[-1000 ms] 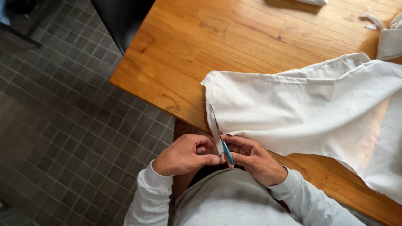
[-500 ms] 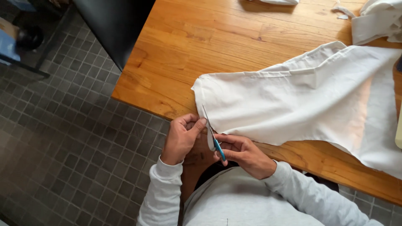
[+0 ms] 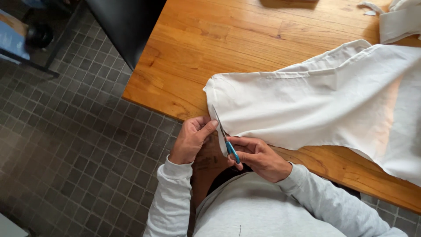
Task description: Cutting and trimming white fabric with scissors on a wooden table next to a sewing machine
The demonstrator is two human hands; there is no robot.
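A grey tiled floor (image 3: 79, 145) fills the left side of the view, and a broad wooden surface (image 3: 228, 44) runs across the upper right, its near edge slanting down toward the right. On that surface lies a large white cloth (image 3: 324, 105), spread flat with a folded seam along its upper edge and its rounded corner hanging just over the near edge of the wood. More pale fabric (image 3: 401, 19) sits bunched at the far right corner, well apart from the hands. A dark chair back (image 3: 127, 24) stands beside the far left edge of the surface.

The person's grey sleeves (image 3: 175, 197) come up from the bottom of the view. The right hand (image 3: 258, 158) is curled shut around the blue handles of a small pair of scissors (image 3: 228, 142), whose thin blades point up and away along the corner edge of the cloth. The left hand (image 3: 190, 139) is just to the left of the blades, its fingers (image 3: 206, 128) pressed together and pinching the loose edge of the cloth at that corner. The cloth's corner thus lies between the two hands, touching both, with the scissor blades against its edge.
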